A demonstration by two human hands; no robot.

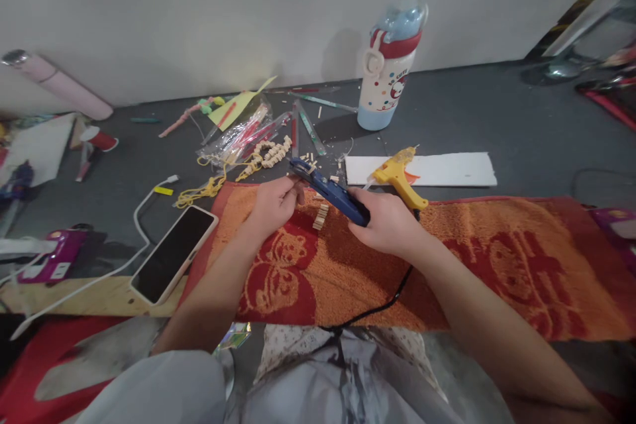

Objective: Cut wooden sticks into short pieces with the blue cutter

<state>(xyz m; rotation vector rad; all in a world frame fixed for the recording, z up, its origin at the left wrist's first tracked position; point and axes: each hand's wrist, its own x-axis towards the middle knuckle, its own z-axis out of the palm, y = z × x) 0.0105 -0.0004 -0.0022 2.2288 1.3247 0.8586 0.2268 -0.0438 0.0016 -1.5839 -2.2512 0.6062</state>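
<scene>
My right hand [385, 222] is wrapped round the rear of a long blue hand tool [330, 192], its exact kind unclear, which slants up and left over the towel. At its far end my left hand [278, 202] has its fingers pinched together. What they grip, if anything, is too small to tell. Short pale wooden pieces [320, 216] lie in a small row on the orange and red towel [368, 278] below the tool. More such bits are scattered beyond its tip. A string of pale pieces on yellow cord [268, 154] rests behind my left hand.
A yellow glue gun [397, 172] lies across a white strip [462, 169] to the right. Behind stands a bottle [382, 86]. At left are a phone [173, 255], a white cable [142, 225] and a purple power strip [57, 255]. Plastic packets [243, 136] lie mid-back.
</scene>
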